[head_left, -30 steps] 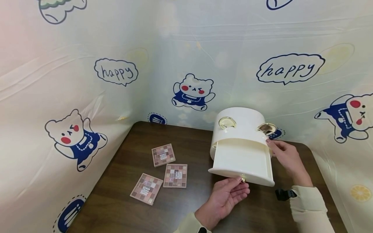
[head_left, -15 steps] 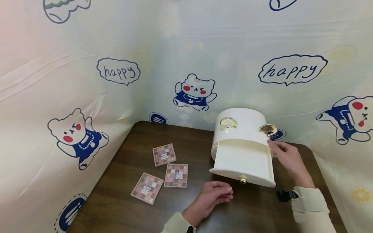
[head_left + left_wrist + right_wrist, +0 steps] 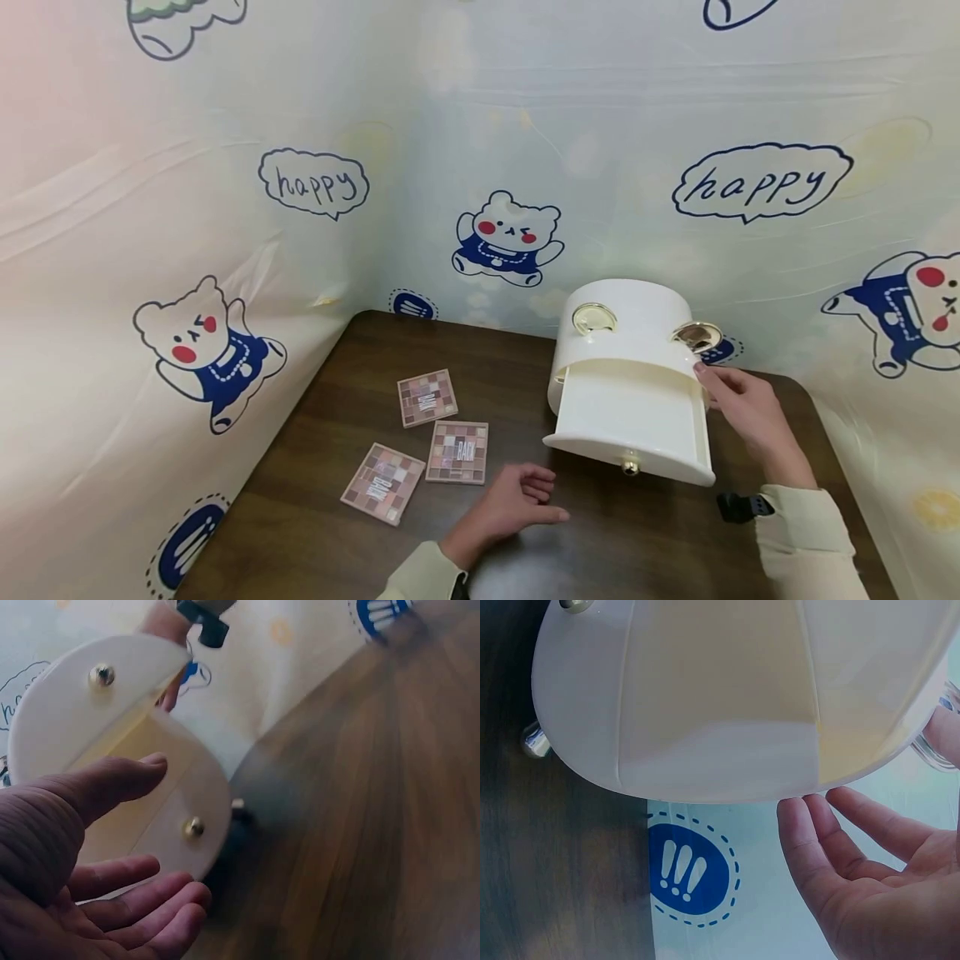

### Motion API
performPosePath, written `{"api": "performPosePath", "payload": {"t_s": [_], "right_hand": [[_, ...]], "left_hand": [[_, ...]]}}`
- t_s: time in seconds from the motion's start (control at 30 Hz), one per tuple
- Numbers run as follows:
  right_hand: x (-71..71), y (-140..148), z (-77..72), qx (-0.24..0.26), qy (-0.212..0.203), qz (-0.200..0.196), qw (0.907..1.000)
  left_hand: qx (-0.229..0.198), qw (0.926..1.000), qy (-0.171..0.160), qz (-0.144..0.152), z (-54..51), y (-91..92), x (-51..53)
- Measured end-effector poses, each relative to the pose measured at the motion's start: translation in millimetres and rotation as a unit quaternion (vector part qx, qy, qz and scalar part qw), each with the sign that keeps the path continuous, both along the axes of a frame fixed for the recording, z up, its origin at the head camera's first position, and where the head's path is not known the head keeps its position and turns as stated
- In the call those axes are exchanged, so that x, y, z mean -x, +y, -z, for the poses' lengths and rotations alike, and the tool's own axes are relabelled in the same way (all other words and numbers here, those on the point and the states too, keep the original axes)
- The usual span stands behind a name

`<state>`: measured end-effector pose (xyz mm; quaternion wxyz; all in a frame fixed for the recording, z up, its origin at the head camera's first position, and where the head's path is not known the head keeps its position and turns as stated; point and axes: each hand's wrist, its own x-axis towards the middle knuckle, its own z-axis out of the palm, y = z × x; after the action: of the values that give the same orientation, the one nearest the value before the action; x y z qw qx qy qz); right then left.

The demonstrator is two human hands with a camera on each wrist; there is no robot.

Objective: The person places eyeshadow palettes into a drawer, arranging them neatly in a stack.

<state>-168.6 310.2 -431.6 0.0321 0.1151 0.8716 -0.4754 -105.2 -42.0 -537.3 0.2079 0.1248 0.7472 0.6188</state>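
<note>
A white rounded storage box (image 3: 626,321) with two gold-rimmed ears stands at the back right of the table. Its drawer (image 3: 637,408), pulled far out, has a gold knob (image 3: 631,468) and nothing shows inside. My left hand (image 3: 510,504) hovers in front of the box, left of the drawer, fingers loosely bent and holding nothing. In the left wrist view this hand (image 3: 45,832) is apart from the drawer front. My right hand (image 3: 750,408) steadies the box's right side, its thumb near the right ear. Fingertips (image 3: 795,814) touch the side wall in the right wrist view.
Three square eyeshadow palettes (image 3: 427,397) (image 3: 457,452) (image 3: 383,483) lie on the dark wooden table (image 3: 315,433), left of the box. Printed cloth (image 3: 405,167) hangs behind the table and along its sides, close behind the box.
My left hand has let go of the drawer knob and moved left toward the palettes, its fingers loosening. The right hand stays at the box's side, and the drawer remains out.
</note>
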Motion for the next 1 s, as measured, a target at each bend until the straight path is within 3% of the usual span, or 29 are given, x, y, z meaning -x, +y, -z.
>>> {"api": "performPosePath", "payload": {"t_s": [0.17,0.33,0.53,0.63,0.8,1.0], "right_hand": [[-0.8,-1,-0.3,-0.001,0.001,-0.002,1.0000],[-1.1,-1,0.2,-0.006,0.002,-0.003,1.0000],[-2.6,1,-0.4,-0.006,0.004,-0.005,1.0000],[-3.2,2,-0.3,-0.003,0.004,-0.006,1.0000],[-2.5,2,0.5,-0.002,0.009,-0.006,0.9999],[-1.5,2,1.0,0.006,0.006,-0.003,1.0000]], "left_hand": [[0.102,0.9902,0.095,-0.004,-2.4,-21.7,10.2],[0.154,0.9794,0.128,-0.027,-5.9,-48.0,22.3],[0.249,0.9514,0.179,-0.024,-11.4,-70.5,35.3],[0.272,0.9437,0.188,-0.012,-11.9,-76.9,41.0],[0.284,0.9377,0.199,-0.002,-9.0,-87.3,50.1],[0.326,0.9137,0.242,0.022,-4.2,-102.7,59.3]]}}
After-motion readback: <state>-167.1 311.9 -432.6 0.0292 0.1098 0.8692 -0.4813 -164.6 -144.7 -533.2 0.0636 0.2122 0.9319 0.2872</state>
